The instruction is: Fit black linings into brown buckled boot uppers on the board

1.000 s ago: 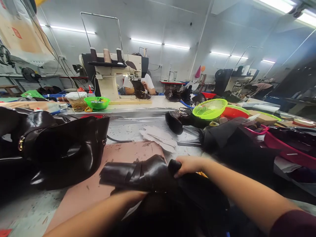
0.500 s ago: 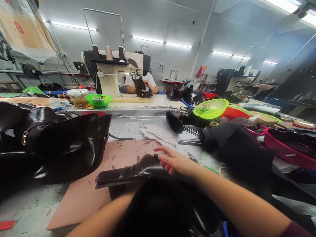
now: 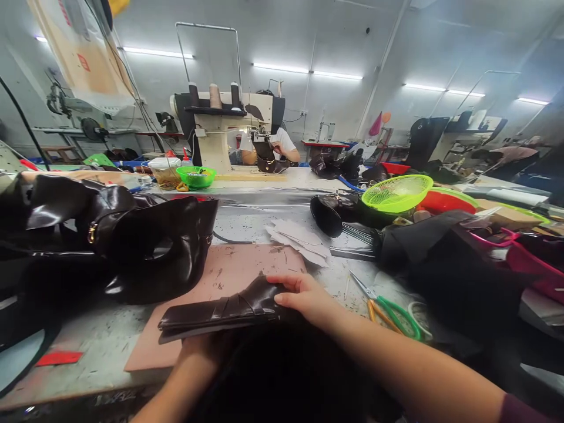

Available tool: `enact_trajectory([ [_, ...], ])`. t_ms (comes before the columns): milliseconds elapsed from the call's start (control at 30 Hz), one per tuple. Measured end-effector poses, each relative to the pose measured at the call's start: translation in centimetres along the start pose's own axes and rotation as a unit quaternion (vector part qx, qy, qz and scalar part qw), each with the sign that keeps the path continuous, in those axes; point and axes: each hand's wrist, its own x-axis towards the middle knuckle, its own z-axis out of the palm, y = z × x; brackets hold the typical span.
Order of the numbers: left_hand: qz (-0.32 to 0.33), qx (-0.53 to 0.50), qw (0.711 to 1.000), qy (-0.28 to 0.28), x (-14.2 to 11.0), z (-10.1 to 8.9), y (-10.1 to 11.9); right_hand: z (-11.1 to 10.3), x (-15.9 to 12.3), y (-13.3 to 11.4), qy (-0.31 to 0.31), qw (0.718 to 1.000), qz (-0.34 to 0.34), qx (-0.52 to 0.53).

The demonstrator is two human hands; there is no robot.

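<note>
A dark brown, glossy leather boot upper [image 3: 238, 305] with straps across it lies on its side above a pink pad [image 3: 215, 270]. My left hand [image 3: 200, 355] is beneath it and supports it from below; its fingers are hidden. At the upper's right end, my right hand [image 3: 304, 296] grips it, thumb on the near face and fingers over the top edge. To the left stand more dark boot uppers [image 3: 176, 252] with gold buckles. Scissors [image 3: 392, 311] with green and orange handles lie right of my right hand.
Paper pieces [image 3: 299, 241] lie behind the pad. Green [image 3: 396, 194] and pink [image 3: 537, 264] baskets and black material [image 3: 440, 258] crowd the right. A sewing machine [image 3: 215, 141] stands across the table, with another person's hand [image 3: 278, 148] at a boot there. A red piece [image 3: 59, 358] lies front left.
My right hand has come down onto the boot upper and closed on its right end. The view has shifted left, and the scissors now show fully.
</note>
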Motion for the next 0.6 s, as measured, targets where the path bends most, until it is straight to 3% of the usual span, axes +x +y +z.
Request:
enact_trajectory([
  [100,0.033,0.008,0.998,0.045,-1.8,0.4,-0.4,0.3,-0.1,0.1,0.028,0.999,0.000,0.016],
  [200,-0.067,-0.055,0.992,0.094,-2.1,0.1,-1.1,-0.2,-0.3,0.3,0.065,0.997,-0.002,0.045],
  [267,-0.082,-0.068,0.987,0.120,-1.7,-1.0,-1.2,-0.6,-0.8,0.3,0.067,0.996,-0.005,0.053],
  [367,0.048,0.019,0.982,0.179,-0.5,-4.3,0.6,-0.9,-2.4,-0.5,0.083,0.995,-0.063,0.002],
  [400,0.099,0.046,0.970,0.219,0.1,-5.7,1.9,-1.0,-3.3,-1.1,0.091,0.990,-0.104,-0.034],
  [467,0.240,0.117,0.936,0.230,1.4,-8.6,5.6,-1.4,-5.4,-2.7,0.090,0.965,-0.203,-0.138],
  [533,0.388,0.197,0.872,0.225,2.8,-10.8,10.0,-2.2,-7.5,-4.6,0.096,0.912,-0.297,-0.268],
  [567,0.445,0.216,0.837,0.233,3.5,-11.5,12.1,-2.6,-8.4,-5.5,0.142,0.869,-0.342,-0.328],
  [600,0.500,0.230,0.809,0.206,4.1,-11.7,13.9,-2.9,-9.0,-6.2,0.192,0.825,-0.378,-0.374],
])
